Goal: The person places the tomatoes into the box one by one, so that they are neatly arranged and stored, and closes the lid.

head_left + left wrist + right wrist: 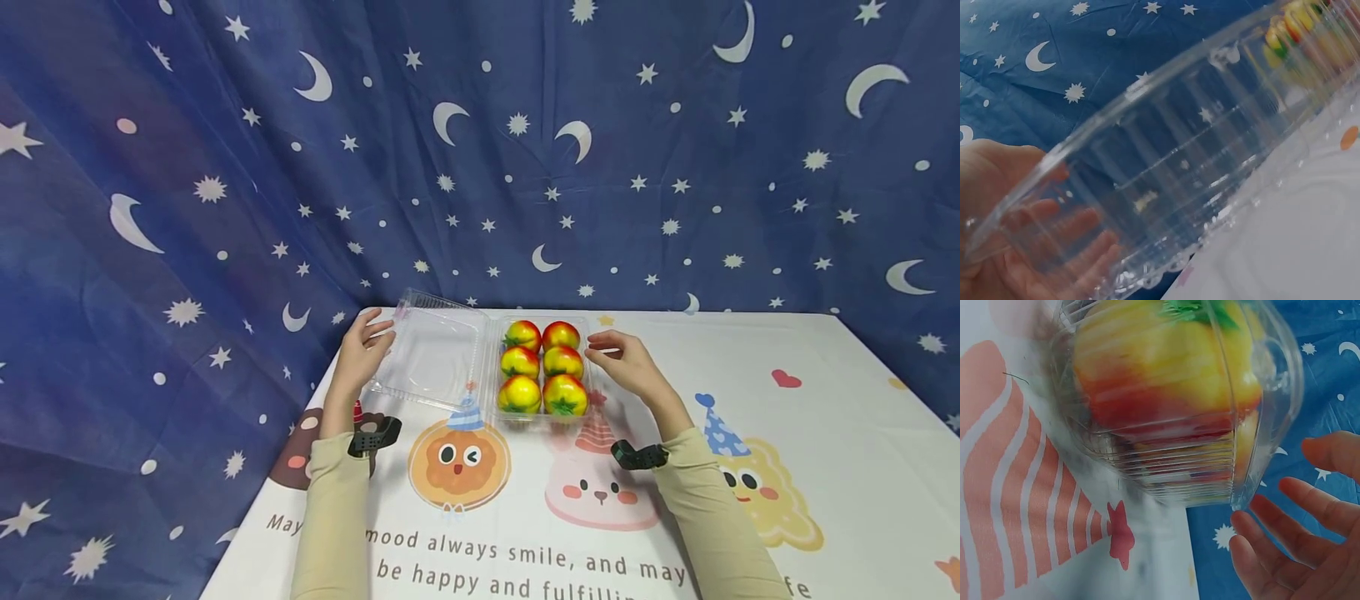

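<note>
A clear plastic clamshell box [543,417] sits on the table with several red-and-yellow fruits [520,394] in two rows, green leaves showing on some. Its clear lid [438,354] is folded out to the left. At the lid's outer left side is my left hand [362,354]; in the left wrist view its loosely spread fingers [1079,228] show through the clear plastic. Beside the box's right wall is my right hand [626,360], holding nothing. Its fingers [1285,531] are extended, with fingertips right by the box's ribbed side in the right wrist view.
A white tablecloth [847,467] with cartoon figures and printed words covers the table. Behind and to the left hangs a dark blue curtain [480,108] with moons and stars, close to the table's back edge. Dark devices are strapped to both wrists.
</note>
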`<state>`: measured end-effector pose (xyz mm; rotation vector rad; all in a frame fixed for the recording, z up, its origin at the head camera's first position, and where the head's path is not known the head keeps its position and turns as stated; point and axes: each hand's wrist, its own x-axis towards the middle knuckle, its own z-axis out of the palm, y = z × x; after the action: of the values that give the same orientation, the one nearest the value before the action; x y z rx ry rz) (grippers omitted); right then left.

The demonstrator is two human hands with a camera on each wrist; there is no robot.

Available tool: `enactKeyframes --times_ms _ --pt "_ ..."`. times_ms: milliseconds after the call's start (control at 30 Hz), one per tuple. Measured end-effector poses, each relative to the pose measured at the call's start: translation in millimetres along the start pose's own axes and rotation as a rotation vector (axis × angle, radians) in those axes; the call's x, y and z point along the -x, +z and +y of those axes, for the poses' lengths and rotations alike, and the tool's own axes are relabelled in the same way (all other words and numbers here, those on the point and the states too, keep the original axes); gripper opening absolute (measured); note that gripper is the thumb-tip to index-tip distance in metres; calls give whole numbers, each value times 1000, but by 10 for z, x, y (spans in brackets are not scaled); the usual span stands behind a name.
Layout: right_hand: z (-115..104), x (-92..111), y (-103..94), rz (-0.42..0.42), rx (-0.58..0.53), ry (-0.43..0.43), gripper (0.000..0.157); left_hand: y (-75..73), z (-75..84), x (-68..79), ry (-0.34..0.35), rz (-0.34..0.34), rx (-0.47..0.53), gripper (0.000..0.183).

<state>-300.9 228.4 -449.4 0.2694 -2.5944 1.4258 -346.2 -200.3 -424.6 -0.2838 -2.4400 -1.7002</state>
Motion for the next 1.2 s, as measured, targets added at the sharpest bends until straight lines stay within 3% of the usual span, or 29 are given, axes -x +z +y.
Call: enactKeyframes --times_ms 433,833,1200 --pt "-39 -23 49 1 10 6 36 -47 99 41 53 -73 343 51" --pt "-13 -5 14 -2 35 0 37 91 219 23 87 -17 532 44" --pt "25 14 -12 11 6 14 38 195 353 0 65 55 678 38"
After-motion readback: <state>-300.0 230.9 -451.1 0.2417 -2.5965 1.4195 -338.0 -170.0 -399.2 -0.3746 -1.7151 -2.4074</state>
